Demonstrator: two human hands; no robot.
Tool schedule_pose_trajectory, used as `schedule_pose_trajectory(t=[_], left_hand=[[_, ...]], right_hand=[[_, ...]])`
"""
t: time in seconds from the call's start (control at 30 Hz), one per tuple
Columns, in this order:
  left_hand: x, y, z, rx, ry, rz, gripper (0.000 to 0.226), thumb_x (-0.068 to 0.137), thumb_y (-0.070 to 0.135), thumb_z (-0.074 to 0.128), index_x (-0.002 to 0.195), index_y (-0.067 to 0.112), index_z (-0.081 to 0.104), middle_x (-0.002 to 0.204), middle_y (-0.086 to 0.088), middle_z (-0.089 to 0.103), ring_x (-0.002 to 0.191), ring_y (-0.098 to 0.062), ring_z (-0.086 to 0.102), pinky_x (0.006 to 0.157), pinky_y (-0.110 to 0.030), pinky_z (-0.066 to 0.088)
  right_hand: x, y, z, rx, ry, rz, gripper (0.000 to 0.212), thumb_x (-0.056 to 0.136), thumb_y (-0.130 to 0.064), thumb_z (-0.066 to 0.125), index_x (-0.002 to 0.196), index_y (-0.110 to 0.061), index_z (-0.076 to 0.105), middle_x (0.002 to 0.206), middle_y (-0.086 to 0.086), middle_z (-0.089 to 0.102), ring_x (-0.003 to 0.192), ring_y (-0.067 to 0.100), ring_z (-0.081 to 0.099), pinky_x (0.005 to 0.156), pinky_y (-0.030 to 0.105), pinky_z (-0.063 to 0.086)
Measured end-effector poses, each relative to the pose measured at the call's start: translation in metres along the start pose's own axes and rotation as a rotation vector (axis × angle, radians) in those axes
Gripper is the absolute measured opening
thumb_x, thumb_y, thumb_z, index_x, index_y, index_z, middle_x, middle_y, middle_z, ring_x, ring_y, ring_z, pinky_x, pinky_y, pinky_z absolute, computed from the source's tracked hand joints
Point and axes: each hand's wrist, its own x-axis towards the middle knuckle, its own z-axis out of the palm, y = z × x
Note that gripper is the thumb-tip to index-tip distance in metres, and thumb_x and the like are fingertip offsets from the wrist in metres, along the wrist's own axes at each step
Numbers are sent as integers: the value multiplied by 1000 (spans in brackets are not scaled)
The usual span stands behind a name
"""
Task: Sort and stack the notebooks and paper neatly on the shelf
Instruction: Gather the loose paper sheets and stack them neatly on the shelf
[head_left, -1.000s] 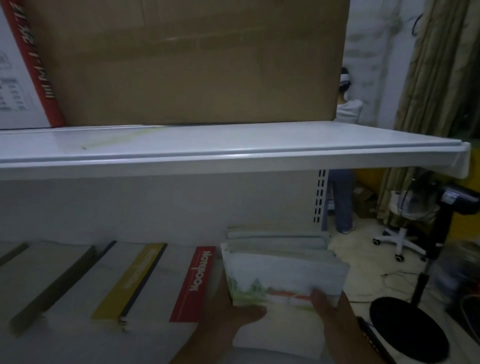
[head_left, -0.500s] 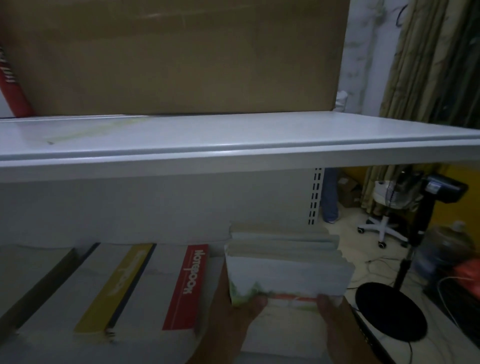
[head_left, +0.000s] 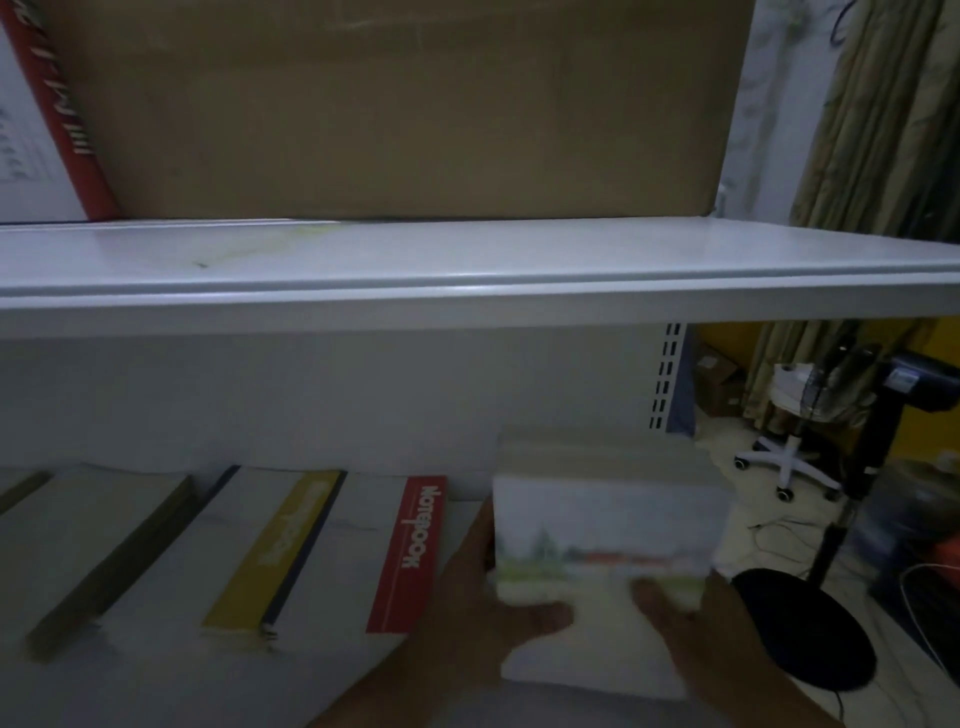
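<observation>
Notebook stack (head_left: 608, 525) shifted right, gripped between left hand (head_left: 483, 597), right hand (head_left: 696, 618).

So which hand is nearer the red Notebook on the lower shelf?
Left. The left hand grips the left edge of the landscape-cover stack, right beside the red Notebook; the right hand holds its right side, farther away.

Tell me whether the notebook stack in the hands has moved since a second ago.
Yes, slightly: the notebook stack has shifted right, away from the red Notebook spine, widening the gap between them.
</observation>
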Motion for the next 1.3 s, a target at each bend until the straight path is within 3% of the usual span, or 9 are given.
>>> schedule_pose_trajectory(t=[0.13, 0.33, 0.47, 0.63, 0.73, 0.83, 1.07, 1.13, 1.3], left_hand=[[27, 13, -10, 6, 65, -191, 36, 69, 8, 83, 101, 14, 69, 89, -1, 76, 79, -14, 73, 68, -29, 58], [40, 4, -14, -98, 117, -544, 38, 74, 30, 79, 104, 7, 71, 92, -11, 75, 80, -26, 71, 68, -30, 56], [38, -10, -19, -79, 64, -346, 36, 78, 25, 73, 111, 12, 65, 95, -5, 73, 75, -15, 71, 55, -21, 54], [13, -51, -37, 250, -238, -59, 111, 53, 14, 85, 145, 29, 25, 135, 19, 52, 126, -5, 50, 94, -30, 50], [7, -56, -35, 481, -150, 11, 116, 64, 2, 73, 136, 48, -6, 130, 39, 26, 129, 6, 37, 103, -14, 37], [7, -60, -31, 474, -54, 46, 106, 67, -7, 62, 137, 51, 7, 123, 40, 37, 115, 12, 46, 86, 4, 35], [11, -74, -28, 519, 17, 33, 113, 59, -16, 65, 137, 49, 15, 112, 52, 46, 106, 33, 38, 82, 8, 31], [12, -74, -27, 525, 39, 28, 113, 61, -13, 67, 135, 54, 16, 114, 45, 48, 104, 31, 43, 80, 4, 36], [13, -74, -21, 596, 58, -17, 115, 67, -2, 73, 139, 51, 1, 116, 33, 52, 104, 9, 54, 77, 1, 40]], right_hand=[[38, -48, 15, -39, -105, 279, 49, 75, -61, 57, 84, -13, 66, 83, 6, 68, 80, 25, 64, 68, 29, 48], [69, -45, 29, 36, -163, 538, 52, 76, -52, 68, 97, -4, 67, 84, 15, 69, 78, 29, 67, 62, 32, 53], [80, -37, 31, 91, -143, 638, 54, 77, -50, 69, 102, -2, 68, 100, 23, 70, 94, 38, 67, 89, 51, 52], [86, -36, 35, 88, -132, 653, 52, 84, -49, 60, 106, -2, 66, 113, 23, 65, 107, 36, 61, 99, 49, 46], [81, -33, 30, 235, -115, 639, 56, 86, -46, 57, 121, -3, 60, 120, 20, 62, 109, 35, 60, 95, 50, 47], [71, -28, 22, 384, -124, 666, 59, 87, -44, 57, 129, -3, 52, 124, 20, 60, 110, 37, 59, 84, 49, 49], [47, 0, 23, 501, -63, 563, 42, 82, -35, 60, 118, -12, 62, 112, 5, 70, 106, 26, 62, 96, 43, 46], [43, 5, 24, 555, -60, 560, 35, 78, -36, 61, 105, -15, 67, 97, 4, 74, 99, 26, 64, 90, 41, 49], [42, 8, 15, 572, -192, 461, 49, 94, -46, 34, 124, -16, 57, 118, 14, 65, 104, 26, 61, 80, 33, 54]])
